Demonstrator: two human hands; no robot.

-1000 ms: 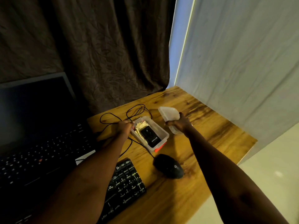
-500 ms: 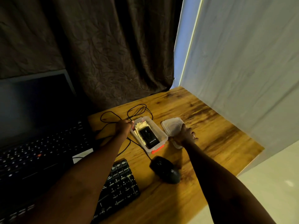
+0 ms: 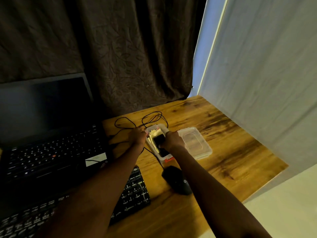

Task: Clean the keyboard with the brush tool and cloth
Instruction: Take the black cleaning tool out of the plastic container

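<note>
Now my right hand (image 3: 172,140) is curled down into the clear plastic box (image 3: 155,128), fingers closed around a black item (image 3: 158,140) lying on something yellowish, while my left hand (image 3: 138,137) grips the box's left rim. Beside it on the wooden bench (image 3: 231,152), the clear lid (image 3: 197,145) lies flat. Nearer me, the black keyboard (image 3: 133,191) with pale lettering lies left of the mouse (image 3: 177,180), partly hidden by my left forearm.

Right hand (image 3: 172,140) no longer holds lid (image 3: 195,143); lid now lies flat on table (image 3: 240,152), just right of open box (image 3: 162,158). Right hand now over box, fingers curled around black item (image 3: 158,140) inside. Whether item already lifted clear of box: cannot tell.
</note>
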